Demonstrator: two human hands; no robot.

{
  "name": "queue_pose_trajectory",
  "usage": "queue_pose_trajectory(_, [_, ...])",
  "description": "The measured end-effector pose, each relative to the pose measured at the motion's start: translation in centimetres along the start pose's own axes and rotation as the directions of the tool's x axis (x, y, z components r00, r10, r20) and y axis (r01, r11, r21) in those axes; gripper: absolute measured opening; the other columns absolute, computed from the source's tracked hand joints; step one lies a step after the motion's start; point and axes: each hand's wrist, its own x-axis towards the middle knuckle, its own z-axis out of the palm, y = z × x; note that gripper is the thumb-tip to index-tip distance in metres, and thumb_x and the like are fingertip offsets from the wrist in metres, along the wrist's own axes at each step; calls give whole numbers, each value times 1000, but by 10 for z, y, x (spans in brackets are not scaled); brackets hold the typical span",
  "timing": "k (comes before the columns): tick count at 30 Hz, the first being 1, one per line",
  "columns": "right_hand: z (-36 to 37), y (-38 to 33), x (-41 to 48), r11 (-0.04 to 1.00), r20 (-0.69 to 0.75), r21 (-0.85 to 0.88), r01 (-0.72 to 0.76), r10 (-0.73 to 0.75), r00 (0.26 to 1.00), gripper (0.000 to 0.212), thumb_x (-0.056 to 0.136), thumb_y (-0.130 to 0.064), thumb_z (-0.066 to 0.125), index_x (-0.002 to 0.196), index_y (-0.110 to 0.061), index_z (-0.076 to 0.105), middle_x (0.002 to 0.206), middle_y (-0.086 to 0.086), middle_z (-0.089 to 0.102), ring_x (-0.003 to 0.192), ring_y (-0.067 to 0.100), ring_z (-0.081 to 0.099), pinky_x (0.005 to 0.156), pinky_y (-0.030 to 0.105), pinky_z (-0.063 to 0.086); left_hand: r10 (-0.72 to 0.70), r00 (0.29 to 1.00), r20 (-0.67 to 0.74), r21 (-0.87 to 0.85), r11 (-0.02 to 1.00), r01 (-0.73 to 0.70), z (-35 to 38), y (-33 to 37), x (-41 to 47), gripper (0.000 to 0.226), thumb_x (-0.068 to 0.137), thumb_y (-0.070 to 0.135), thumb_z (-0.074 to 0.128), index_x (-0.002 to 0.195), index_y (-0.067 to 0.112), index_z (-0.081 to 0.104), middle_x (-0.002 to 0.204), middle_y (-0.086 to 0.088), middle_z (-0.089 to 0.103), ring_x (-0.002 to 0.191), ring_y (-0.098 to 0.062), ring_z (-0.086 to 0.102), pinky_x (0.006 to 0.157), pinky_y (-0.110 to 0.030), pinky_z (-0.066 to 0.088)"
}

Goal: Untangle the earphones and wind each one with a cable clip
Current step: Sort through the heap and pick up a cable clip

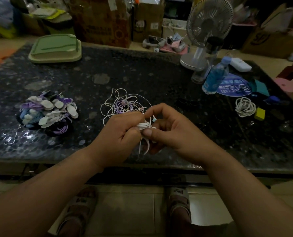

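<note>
My left hand (pixel 120 132) grips a small coiled bundle of white earphone cable (pixel 143 125) above the table's front edge. My right hand (pixel 169 129) pinches the same bundle from the right, thumb pressed at its lower side; a white loop (pixel 145 146) hangs below. Just behind my hands lies a tangle of white and purple earphones (pixel 121 103). A pile of wound earphones with white, purple and blue clips (pixel 47 112) sits at the left.
The dark speckled table (pixel 142 74) carries a green lidded box (pixel 55 48) at back left, a white fan (pixel 205 31), a blue bottle (pixel 215 76), a clear cup (pixel 200 72), a coiled white cable (pixel 244 106) and a yellow block (pixel 259 114) at right.
</note>
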Motion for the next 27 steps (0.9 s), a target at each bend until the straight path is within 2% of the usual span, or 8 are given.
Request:
queue_pose_trajectory(5, [-3, -2, -1, 998, -9, -52, 39, -40, 999, 49, 95, -7, 71, 139, -24, 56, 93, 27, 69, 82, 28, 72, 72, 34, 61, -37, 998, 43, -103, 994, 41, -4, 2, 3, 28, 87, 21, 39, 66, 4, 46, 65, 2, 47, 60, -12, 42, 57, -25, 35])
queue_pose_trajectory(10, [-2, 0, -1, 988, -75, -140, 61, -72, 995, 34, 96, -12, 72, 128, -24, 66, 86, 15, 74, 76, 23, 73, 70, 36, 61, -65, 996, 68, -111, 991, 73, -3, 2, 2, 31, 86, 23, 39, 65, 1, 48, 65, -3, 48, 59, -16, 43, 56, -22, 35])
queue_pose_trajectory(13, [1, -1, -1, 993, -94, -114, 38, -49, 994, 26, 96, -12, 72, 120, -19, 65, 86, 18, 75, 78, 30, 74, 69, 34, 62, -82, 993, 88, -139, 986, 94, -4, 2, 1, 27, 86, 24, 40, 66, 9, 50, 67, -5, 50, 59, -9, 43, 56, -20, 35])
queue_pose_trajectory(17, [0, -1, -1, 998, -94, -53, -14, 9, 996, 20, 97, -16, 71, 111, -11, 58, 86, 19, 75, 75, 28, 73, 63, 31, 58, -162, 983, 90, -145, 974, 174, -5, 1, 2, 27, 84, 30, 41, 66, 10, 48, 65, -7, 48, 60, -18, 42, 55, -33, 35])
queue_pose_trajectory(19, [-2, 0, 0, 997, -91, -62, -45, 39, 995, 21, 97, -18, 72, 109, -10, 57, 83, 14, 76, 71, 24, 72, 59, 29, 55, -210, 971, 114, -161, 961, 227, -5, 0, 2, 28, 84, 30, 42, 65, 9, 47, 62, -2, 44, 60, -17, 41, 56, -39, 34])
queue_pose_trajectory(21, [-4, 1, 1, 993, -85, -96, -73, 65, 994, 23, 96, -18, 73, 108, -7, 57, 79, 10, 75, 66, 20, 70, 56, 28, 52, -243, 955, 169, -156, 950, 269, -5, -1, 2, 27, 87, 27, 43, 65, 13, 47, 62, 3, 45, 59, -14, 41, 55, -40, 35])
queue_pose_trajectory(24, [-4, 3, 1, 987, -81, -118, -106, 96, 992, 24, 96, -15, 73, 109, -2, 58, 76, 8, 75, 64, 18, 69, 56, 28, 53, -269, 932, 243, -148, 939, 309, -6, -3, 2, 27, 85, 36, 41, 63, 21, 48, 61, 6, 48, 58, -11, 42, 54, -35, 36])
queue_pose_trajectory(27, [-5, 2, 0, 987, -96, -108, -119, 108, 989, 23, 96, -17, 73, 109, -2, 61, 82, 13, 76, 69, 20, 70, 58, 28, 55, -303, 907, 294, -99, 934, 344, -6, -3, 2, 27, 82, 42, 39, 61, 27, 46, 61, 6, 47, 59, -12, 42, 55, -41, 37])
